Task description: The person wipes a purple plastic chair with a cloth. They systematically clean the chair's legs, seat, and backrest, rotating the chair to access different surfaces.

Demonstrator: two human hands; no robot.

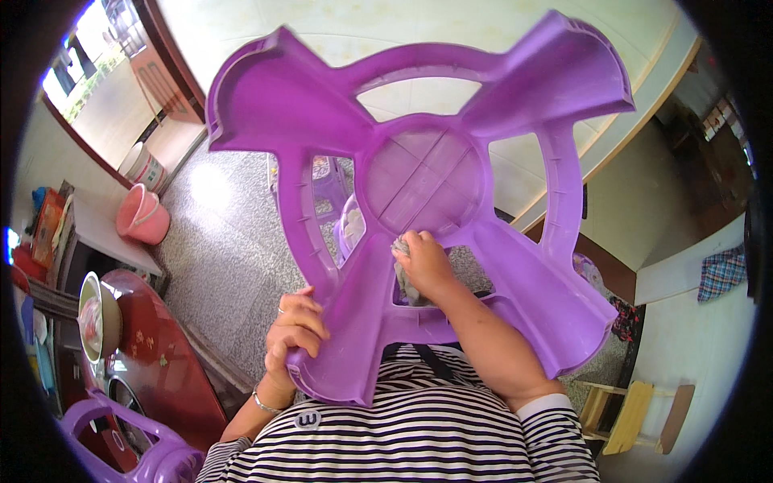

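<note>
A purple plastic stool [423,175] is held up before me with its underside facing me and its four hollow legs splayed outward. My left hand [297,332] grips the lower left leg near its foot. In my right hand [426,262] is a bunched grey cloth [412,290], pressed near the inner end of that same leg, below the round seat. Part of the cloth hangs down through the opening beside it.
At left are a pink bucket [142,216], a white bucket [143,168] and a glossy red table [157,344] bearing a bowl [101,317]. Another purple plastic stool [151,431] is at lower left. A wooden stool [628,416] stands at lower right. Behind the held stool is a pale wall [423,21].
</note>
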